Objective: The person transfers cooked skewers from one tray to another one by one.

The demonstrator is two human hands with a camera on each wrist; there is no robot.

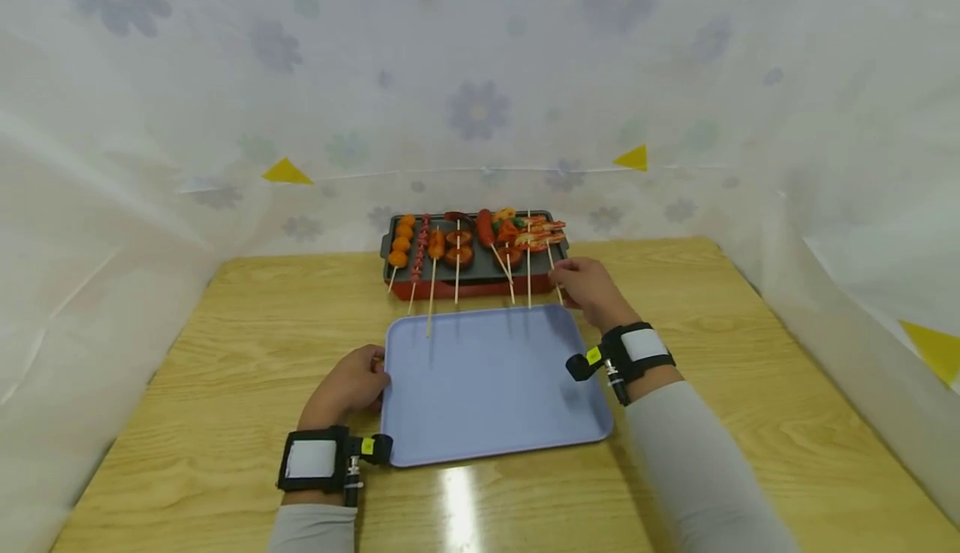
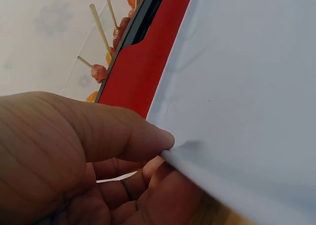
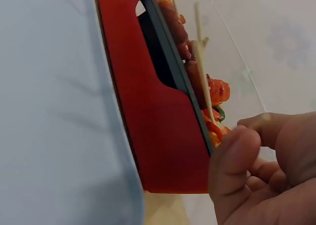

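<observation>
My left hand pinches the left rim of a pale lavender tray, thumb on top and fingers curled beneath. Just behind the tray stands a red grill with a dark top plate, laid with several food skewers. At its right end my right hand has thumb and forefinger together at the wooden stick of a shrimp skewer. In the right wrist view these fingertips are right at the grill's edge and hide the stick between them.
Left to right on the grill lie skewers of orange balls, small red meat pieces, round brown slices, a red sausage and mixed vegetables. Sticks overhang the front, one above the tray. Floral sheeting surrounds the wooden table.
</observation>
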